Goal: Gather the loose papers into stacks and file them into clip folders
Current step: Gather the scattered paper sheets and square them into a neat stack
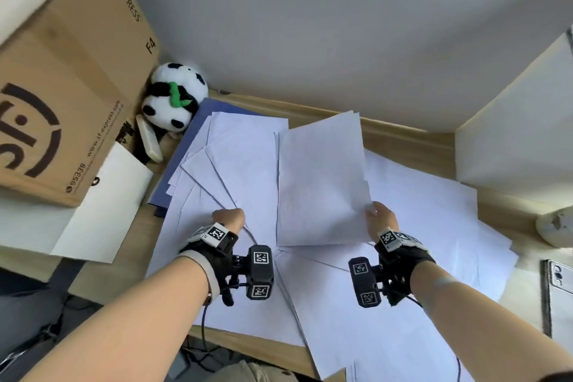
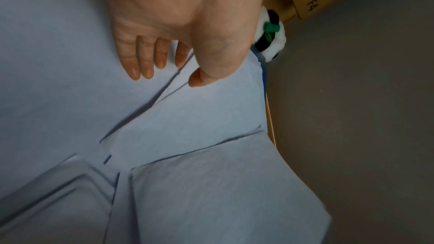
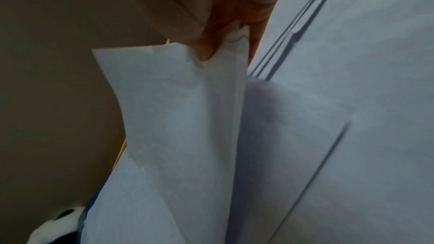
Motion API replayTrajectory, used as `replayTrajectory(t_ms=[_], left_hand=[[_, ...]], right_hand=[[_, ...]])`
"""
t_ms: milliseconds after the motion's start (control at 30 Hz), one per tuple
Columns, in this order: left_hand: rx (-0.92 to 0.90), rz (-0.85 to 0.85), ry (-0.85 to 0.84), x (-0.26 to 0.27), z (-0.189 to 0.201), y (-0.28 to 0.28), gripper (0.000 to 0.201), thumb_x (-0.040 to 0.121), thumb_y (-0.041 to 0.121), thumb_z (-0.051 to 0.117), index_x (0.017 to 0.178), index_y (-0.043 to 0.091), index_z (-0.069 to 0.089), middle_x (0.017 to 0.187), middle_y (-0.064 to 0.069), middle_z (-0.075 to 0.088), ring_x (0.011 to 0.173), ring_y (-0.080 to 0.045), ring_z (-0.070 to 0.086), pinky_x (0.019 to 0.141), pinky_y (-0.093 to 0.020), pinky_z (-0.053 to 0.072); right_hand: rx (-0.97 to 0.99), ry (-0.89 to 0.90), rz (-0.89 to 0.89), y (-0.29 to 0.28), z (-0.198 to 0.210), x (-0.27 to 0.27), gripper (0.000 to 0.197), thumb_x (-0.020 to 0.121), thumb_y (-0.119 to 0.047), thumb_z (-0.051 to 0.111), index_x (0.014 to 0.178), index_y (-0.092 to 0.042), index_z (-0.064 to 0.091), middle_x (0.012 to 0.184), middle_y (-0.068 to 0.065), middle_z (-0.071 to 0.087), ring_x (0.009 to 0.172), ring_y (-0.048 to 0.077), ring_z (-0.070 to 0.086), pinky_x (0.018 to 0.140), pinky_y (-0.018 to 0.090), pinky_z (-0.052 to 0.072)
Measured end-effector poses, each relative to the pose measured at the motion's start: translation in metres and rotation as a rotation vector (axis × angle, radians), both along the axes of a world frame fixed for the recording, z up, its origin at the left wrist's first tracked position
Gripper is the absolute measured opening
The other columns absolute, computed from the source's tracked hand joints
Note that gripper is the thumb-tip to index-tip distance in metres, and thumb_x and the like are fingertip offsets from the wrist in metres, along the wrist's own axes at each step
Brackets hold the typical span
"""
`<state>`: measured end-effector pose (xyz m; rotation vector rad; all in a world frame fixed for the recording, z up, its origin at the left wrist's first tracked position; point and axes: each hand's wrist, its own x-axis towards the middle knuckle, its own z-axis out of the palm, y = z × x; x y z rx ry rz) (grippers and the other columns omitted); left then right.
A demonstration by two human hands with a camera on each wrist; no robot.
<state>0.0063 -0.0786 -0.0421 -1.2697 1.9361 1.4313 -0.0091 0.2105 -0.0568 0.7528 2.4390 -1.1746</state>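
Note:
Several loose white papers lie fanned and overlapping across the wooden desk. My right hand pinches a thin stack of sheets by its right edge and holds it lifted above the spread; the right wrist view shows thumb and fingers clamped on that stack. My left hand hovers low over the loose papers at the left, its fingers straight and holding nothing. A blue folder lies under the far-left sheets.
A large cardboard box stands at the left, with a panda plush beside it. A white board leans below the box. A white panel rises at right, and a phone lies at the desk's right edge.

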Motion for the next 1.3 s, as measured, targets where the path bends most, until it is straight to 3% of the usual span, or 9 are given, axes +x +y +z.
replayTrajectory(t_ms=[200, 333, 500, 633, 800, 1000, 1133, 1200, 1300], left_hand=[[0.119, 0.064, -0.038, -0.019, -0.004, -0.036, 0.021, 0.092, 0.015, 0.045, 0.073, 0.007, 0.047, 0.073, -0.010, 0.049, 0.063, -0.022, 0.052, 0.063, -0.028, 0.040], [0.257, 0.068, -0.035, -0.033, -0.007, -0.043, 0.012, 0.091, 0.018, 0.056, 0.085, 0.008, 0.052, 0.082, -0.010, 0.056, 0.074, -0.023, 0.057, 0.080, -0.034, 0.045], [0.287, 0.078, 0.008, -0.042, -0.019, -0.045, 0.051, 0.078, 0.008, 0.068, 0.124, -0.003, 0.051, 0.120, -0.018, 0.061, 0.108, -0.033, 0.059, 0.100, -0.046, 0.045], [0.071, -0.024, 0.014, -0.045, -0.022, -0.044, 0.045, 0.090, -0.002, 0.051, 0.134, -0.007, 0.040, 0.093, -0.008, 0.049, 0.096, -0.021, 0.043, 0.083, -0.031, 0.038], [0.051, -0.084, 0.018, -0.051, -0.019, -0.042, 0.048, 0.091, 0.001, 0.051, 0.137, -0.009, 0.037, 0.087, -0.009, 0.052, 0.089, -0.026, 0.049, 0.081, -0.030, 0.040], [0.106, -0.267, 0.033, -0.052, -0.009, -0.005, 0.068, 0.090, 0.011, 0.060, 0.147, 0.000, 0.023, 0.149, -0.013, 0.036, 0.139, -0.026, 0.035, 0.113, -0.033, 0.025], [0.087, -0.375, 0.080, -0.056, -0.017, 0.026, 0.007, 0.089, 0.004, 0.054, 0.091, 0.007, 0.060, 0.096, -0.013, 0.056, 0.087, -0.023, 0.052, 0.074, -0.026, 0.041], [0.042, -0.370, 0.092, -0.056, -0.017, 0.039, 0.031, 0.087, 0.003, 0.050, 0.062, 0.018, 0.041, 0.073, -0.010, 0.040, 0.065, -0.022, 0.037, 0.056, -0.026, 0.027], [0.068, -0.371, 0.072, -0.055, -0.011, 0.051, 0.037, 0.078, 0.011, 0.055, 0.059, 0.022, 0.025, 0.073, -0.006, 0.033, 0.068, -0.020, 0.030, 0.056, -0.025, 0.022]], right_hand=[[0.074, -0.043, 0.161, -0.057, 0.001, -0.039, 0.026, 0.094, -0.003, 0.034, 0.096, -0.011, 0.059, 0.106, 0.020, 0.061, 0.100, 0.037, 0.057, 0.071, 0.027, 0.034], [0.161, -0.097, 0.259, -0.089, -0.002, -0.060, 0.034, 0.095, -0.005, 0.036, 0.122, -0.005, 0.056, 0.127, 0.021, 0.055, 0.116, 0.039, 0.052, 0.088, 0.036, 0.043], [0.119, -0.203, 0.310, -0.108, -0.007, -0.071, 0.022, 0.092, -0.007, 0.038, 0.100, -0.007, 0.059, 0.100, 0.015, 0.051, 0.086, 0.028, 0.048, 0.071, 0.026, 0.033], [0.031, -0.248, 0.239, -0.103, -0.010, -0.062, 0.033, 0.092, -0.026, 0.049, 0.120, -0.011, 0.055, 0.112, 0.009, 0.060, 0.096, 0.028, 0.056, 0.066, 0.024, 0.038], [0.122, -0.154, -0.027, -0.063, -0.015, -0.048, 0.023, 0.090, -0.022, 0.045, 0.068, -0.016, 0.047, 0.080, 0.014, 0.045, 0.075, 0.024, 0.036, 0.060, 0.028, 0.031], [0.044, -0.168, -0.341, -0.014, -0.004, -0.017, 0.043, 0.095, -0.028, 0.040, 0.128, -0.001, 0.047, 0.130, 0.022, 0.054, 0.118, 0.035, 0.053, 0.092, 0.035, 0.040], [-0.065, -0.227, -0.295, 0.000, -0.002, -0.004, 0.046, 0.097, -0.037, 0.033, 0.103, 0.001, 0.057, 0.099, 0.018, 0.056, 0.093, 0.034, 0.057, 0.081, 0.034, 0.040], [-0.106, -0.255, -0.218, 0.001, -0.004, 0.001, 0.047, 0.097, -0.039, 0.035, 0.075, -0.002, 0.054, 0.077, 0.013, 0.053, 0.081, 0.032, 0.055, 0.085, 0.043, 0.045], [-0.193, -0.277, -0.178, -0.002, -0.009, 0.010, 0.030, 0.093, -0.026, 0.049, 0.099, 0.001, 0.061, 0.094, 0.022, 0.060, 0.092, 0.037, 0.060, 0.094, 0.050, 0.049]])
